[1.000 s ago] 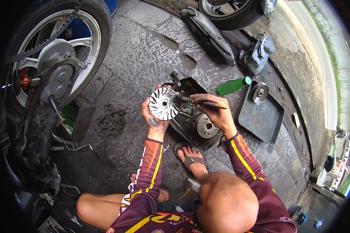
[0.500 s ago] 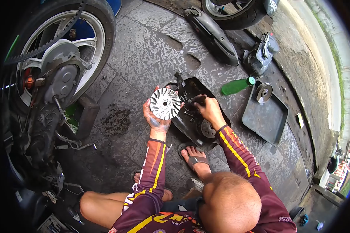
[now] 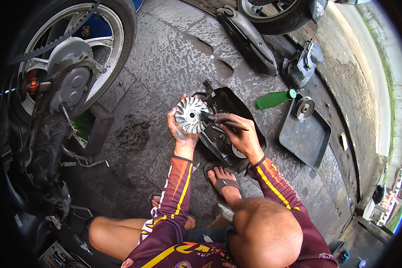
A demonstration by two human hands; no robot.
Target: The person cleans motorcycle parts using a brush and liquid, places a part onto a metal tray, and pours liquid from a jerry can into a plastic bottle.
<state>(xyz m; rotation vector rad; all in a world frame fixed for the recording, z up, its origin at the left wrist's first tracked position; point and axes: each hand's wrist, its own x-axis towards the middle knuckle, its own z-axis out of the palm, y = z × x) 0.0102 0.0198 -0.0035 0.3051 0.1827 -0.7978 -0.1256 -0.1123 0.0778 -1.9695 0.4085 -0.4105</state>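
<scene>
A round silver finned disc [image 3: 192,115] with a dark centre hole is held up in my left hand [image 3: 181,134], whose fingers wrap round its left and upper edge. My right hand [image 3: 242,136] grips a brush [image 3: 233,124] with a brown handle. Its dark bristles touch the right part of the disc's face. Beneath my hands lies a black tray-like cover [image 3: 231,99] with metal parts in it, partly hidden by my right hand.
A green bottle [image 3: 273,99] lies beside a grey tray [image 3: 304,154] holding a round metal pulley [image 3: 305,107]. A wheel [image 3: 116,53] and engine parts stand at left. A long dark cover [image 3: 248,41] and a grey casing [image 3: 301,67] lie at upper right.
My right hand has moved from over the black cover back to the disc, bringing the brush against its face. The disc stays in my left hand.
</scene>
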